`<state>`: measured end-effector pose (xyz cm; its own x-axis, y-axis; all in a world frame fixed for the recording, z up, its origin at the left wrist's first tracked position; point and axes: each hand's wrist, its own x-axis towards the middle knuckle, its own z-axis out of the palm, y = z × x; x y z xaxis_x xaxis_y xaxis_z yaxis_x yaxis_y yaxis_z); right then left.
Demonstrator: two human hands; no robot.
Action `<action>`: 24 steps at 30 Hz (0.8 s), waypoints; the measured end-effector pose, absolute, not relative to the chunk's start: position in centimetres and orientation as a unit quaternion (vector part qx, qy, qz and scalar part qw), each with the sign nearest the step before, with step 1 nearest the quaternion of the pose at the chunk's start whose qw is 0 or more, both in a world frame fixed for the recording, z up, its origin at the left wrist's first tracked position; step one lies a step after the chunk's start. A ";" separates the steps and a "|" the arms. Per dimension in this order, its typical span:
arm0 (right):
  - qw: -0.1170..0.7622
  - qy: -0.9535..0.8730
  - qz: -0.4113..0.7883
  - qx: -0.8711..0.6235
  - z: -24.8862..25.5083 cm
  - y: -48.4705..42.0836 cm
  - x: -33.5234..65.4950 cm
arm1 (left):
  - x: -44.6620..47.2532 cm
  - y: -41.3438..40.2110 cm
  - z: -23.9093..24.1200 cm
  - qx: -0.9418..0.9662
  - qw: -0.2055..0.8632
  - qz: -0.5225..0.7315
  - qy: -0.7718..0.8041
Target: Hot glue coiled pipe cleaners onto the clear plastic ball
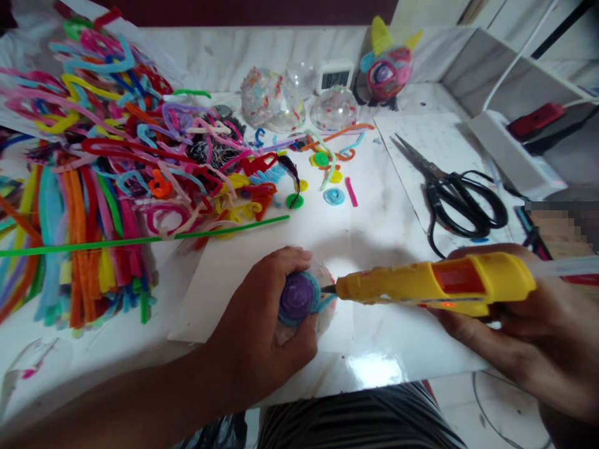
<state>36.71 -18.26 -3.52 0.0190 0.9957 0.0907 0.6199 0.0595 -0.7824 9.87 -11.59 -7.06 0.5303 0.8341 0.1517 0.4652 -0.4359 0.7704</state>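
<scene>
My left hand (274,305) is closed around a clear plastic ball (326,324) low over the front of the table. On the ball sits a purple coil (298,295) of pipe cleaner ringed with light blue, and a loose light blue end (326,303) sticks out to the right. Wrapped round a yellow hot glue gun (412,284) is my right hand (510,330). The gun's dark nozzle points left and meets or nearly meets the blue ring's edge. A clear glue stick (566,267) protrudes from its back. Part of the ball is hidden by my left fingers.
Pipe cleaners (93,249) heap up on the left, with a long green one (224,228) lying across. Black scissors (453,193) rest on paper at right, near a white power strip (515,153). Clear balls (271,100), a digital clock (335,76) and a decorated ball (388,75) stand at the back.
</scene>
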 end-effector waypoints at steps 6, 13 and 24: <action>0.331 -0.618 0.307 -0.644 -4.0 -18.4 36.7 | 9.7 -11.8 -7.1 0.799 0.346 0.267 0.412; 0.332 -0.635 0.290 -0.635 -3.8 -18.1 36.8 | 9.6 -11.8 -7.1 0.798 0.346 0.271 0.412; 0.320 -0.627 0.293 -0.647 -3.2 -19.0 36.7 | 9.7 -11.8 -7.1 0.799 0.353 0.271 0.405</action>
<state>36.72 -19.05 -3.16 0.0421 0.9989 0.0225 0.6241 -0.0087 -0.7813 9.70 -11.78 -7.14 0.5253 0.8382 0.1468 0.4555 -0.4227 0.7834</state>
